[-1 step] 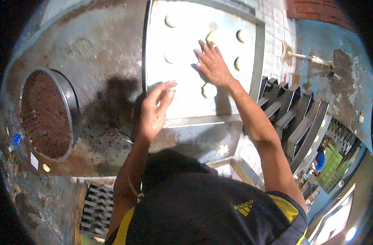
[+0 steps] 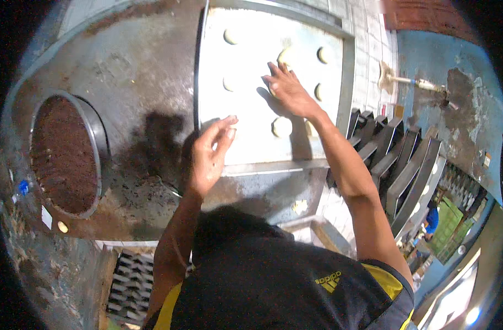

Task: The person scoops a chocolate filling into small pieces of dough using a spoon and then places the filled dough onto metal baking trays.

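head view: the right hand (image 2: 292, 93), fingers spread, is at a dough ball (image 2: 285, 56) toward the far edge of the baking tray (image 2: 348, 71); too heavy a press could squash it. the left hand (image 2: 206, 159) curls by the near-left corner; whether pinching anything, i cannot tell.

A: Tray (image 2: 254, 151) in front of you: flat, metal-rimmed, base glaring near-white.

B: On it, your dough pieces (image 2: 282, 127): pale cream, roundish, uncovered, spaced apart.

A: Leftward from you, two in line, one farther, one nearer.

B: Mid-tray, one far, one closer to you. Right side, two near the rim; another closer to you, partly hidden. Surface detail lost in glare.
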{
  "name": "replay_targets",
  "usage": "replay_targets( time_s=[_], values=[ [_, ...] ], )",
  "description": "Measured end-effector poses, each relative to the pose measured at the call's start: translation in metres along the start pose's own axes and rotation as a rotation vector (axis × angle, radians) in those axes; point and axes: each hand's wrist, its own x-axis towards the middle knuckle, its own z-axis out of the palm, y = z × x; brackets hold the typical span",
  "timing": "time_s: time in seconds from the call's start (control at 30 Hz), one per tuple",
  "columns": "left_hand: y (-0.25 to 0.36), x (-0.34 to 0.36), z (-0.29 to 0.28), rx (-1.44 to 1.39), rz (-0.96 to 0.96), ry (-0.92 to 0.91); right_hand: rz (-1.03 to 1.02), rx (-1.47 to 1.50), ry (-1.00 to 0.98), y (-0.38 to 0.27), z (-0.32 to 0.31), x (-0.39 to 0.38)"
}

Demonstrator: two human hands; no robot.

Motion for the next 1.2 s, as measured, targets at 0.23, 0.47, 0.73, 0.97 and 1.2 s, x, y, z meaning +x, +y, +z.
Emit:
replay_targets(
  time_s=[0.23,0.47,0.73,0.97,1.2],
  values=[
    [-0.011,-0.042,0.002,-0.003,0.111,0.088,0.154,-0.29,0.41,0.022,-0.031,0.053],
    [0.013,-0.086,0.072,0.006,0.164,0.281,-0.085,0.163,0.477,-0.098,-0.002,-0.11],
    [0.023,-0.196,0.135,-0.238,0.04,0.278,-0.042,0.604,0.441,-0.193,0.057,-0.33],
    [0.005,-0.278,0.081,-0.178,0.252,0.274,-0.101,0.985,0.287,-0.204,0.106,-0.361],
    [-0.082,-0.335,-0.012,0.041,-0.183,0.258,-0.615,-0.061,0.258,-0.257,0.189,-0.357]
  ],
)
